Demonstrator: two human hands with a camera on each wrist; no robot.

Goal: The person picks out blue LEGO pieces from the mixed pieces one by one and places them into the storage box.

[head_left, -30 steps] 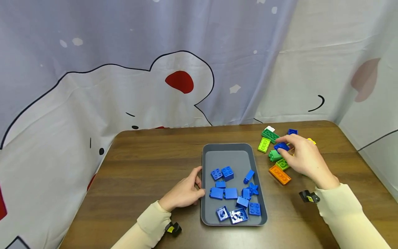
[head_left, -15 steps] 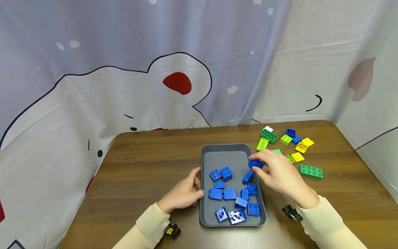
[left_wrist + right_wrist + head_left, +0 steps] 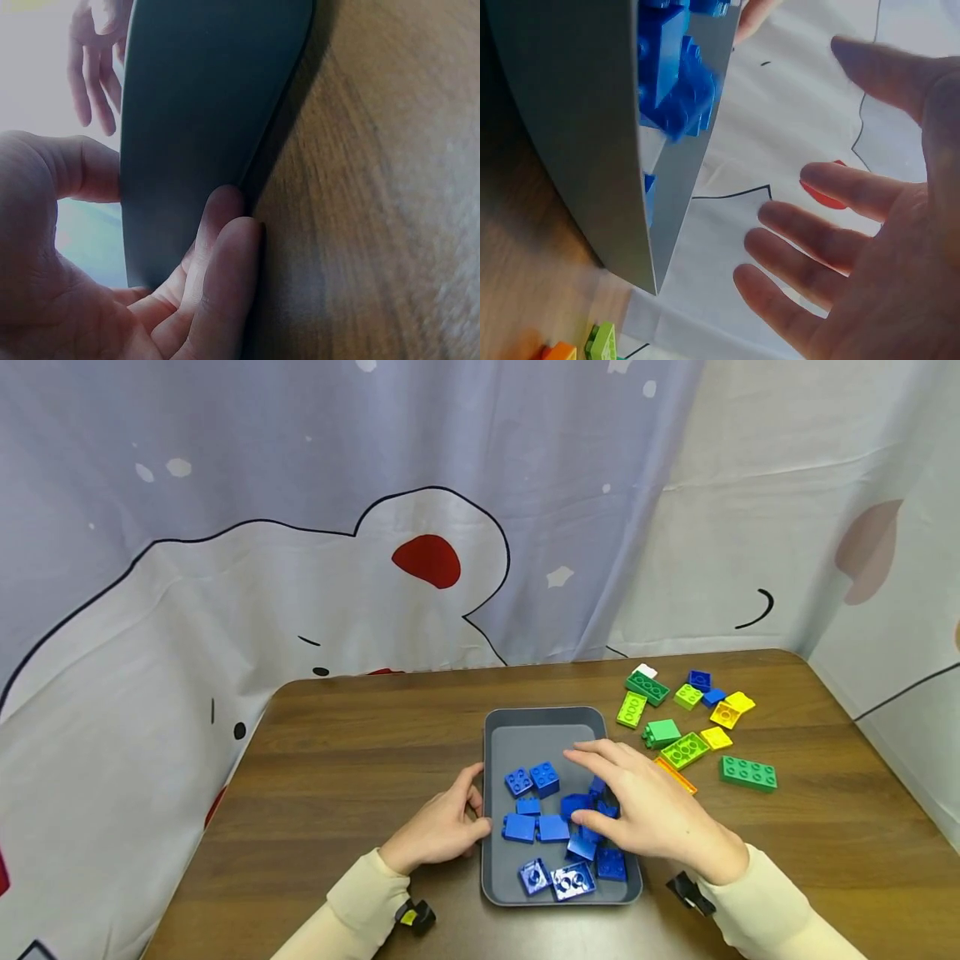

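Observation:
A grey tray [image 3: 543,717] holds several blue toy building bricks, among them a 2x2 brick [image 3: 545,778] and a hollow upturned brick [image 3: 573,882]. At its left side my left hand [image 3: 438,827] grips the wall: in the left wrist view the thumb [image 3: 90,169] goes over the rim and the fingers lie against the outer face. My right hand [image 3: 652,806] is over the tray's right side with fingers spread and nothing held. Under its thumb and fingers is a dark blue piece [image 3: 576,806] among other blue bricks, partly hidden by the hand.
Right of the tray several loose bricks lie on the wooden table [image 3: 360,752]: a dark green brick [image 3: 748,773], a lime brick [image 3: 684,750], an orange brick [image 3: 676,775], yellow ones [image 3: 726,715] and two blue ones [image 3: 700,680]. A patterned curtain [image 3: 315,593] hangs behind.
My right hand has carried the dark blue piece from the loose bricks leftward into the tray and let go of it. The left hand has stayed at the tray's wall.

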